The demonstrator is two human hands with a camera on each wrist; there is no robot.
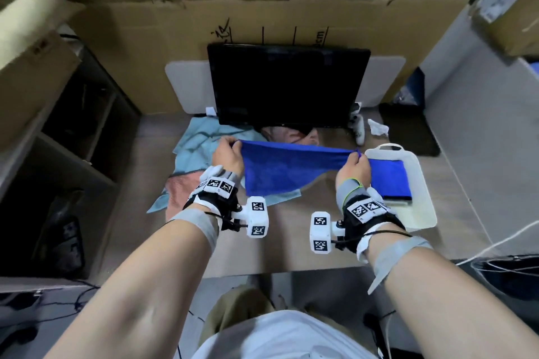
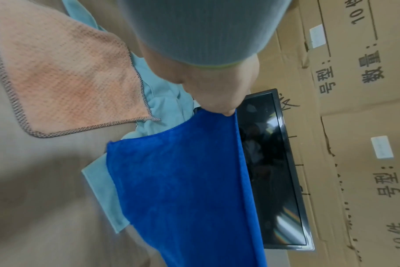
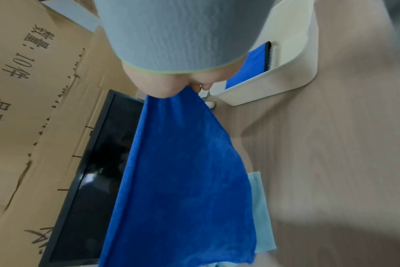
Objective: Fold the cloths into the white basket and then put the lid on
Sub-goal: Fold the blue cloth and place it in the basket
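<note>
A blue cloth [image 1: 280, 167] hangs stretched in the air above the table. My left hand [image 1: 229, 154] pinches its left top corner and my right hand [image 1: 354, 167] pinches its right top corner. The cloth's lower edge droops toward the table. In the wrist views the blue cloth [image 2: 183, 180] [image 3: 183, 180] falls from each hand [image 2: 217, 94] [image 3: 167, 86]. The white basket [image 1: 420, 183] stands to the right, with a folded blue cloth [image 1: 390, 181] inside it. A light teal cloth [image 1: 198, 143] and an orange cloth [image 1: 178, 186] lie on the table at the left.
A black monitor [image 1: 288, 84] stands at the back of the table, with cardboard boxes [image 1: 145, 52] behind and to the left. A crumpled white tissue [image 1: 377, 127] and a dark mat [image 1: 408, 128] lie at the back right. A pinkish cloth [image 1: 288, 137] shows under the monitor.
</note>
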